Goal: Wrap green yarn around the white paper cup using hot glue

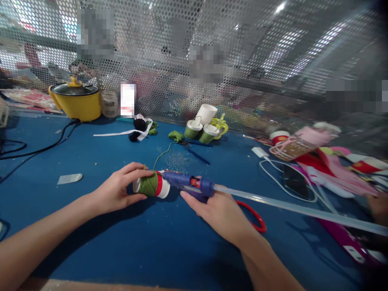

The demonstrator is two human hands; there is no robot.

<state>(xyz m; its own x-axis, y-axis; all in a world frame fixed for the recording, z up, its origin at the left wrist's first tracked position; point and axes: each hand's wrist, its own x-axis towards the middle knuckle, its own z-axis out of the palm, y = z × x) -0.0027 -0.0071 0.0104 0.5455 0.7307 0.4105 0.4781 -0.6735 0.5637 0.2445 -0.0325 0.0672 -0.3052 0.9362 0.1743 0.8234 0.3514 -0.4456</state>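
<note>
My left hand is closed around a paper cup that lies on its side on the blue table. Green yarn is wound over part of the cup, and a red and white stretch shows bare. A strand runs from it back to a small green yarn bundle. My right hand grips a blue glue gun, its nozzle at the cup beside the yarn edge. A long clear glue stick sticks out of the gun's rear toward the right.
Yarn-covered cups stand near the perforated metal screen. Pliers lie in front of them. At back left are a yellow electric pot and a jar. A phone, white cable and pink ribbon crowd the right.
</note>
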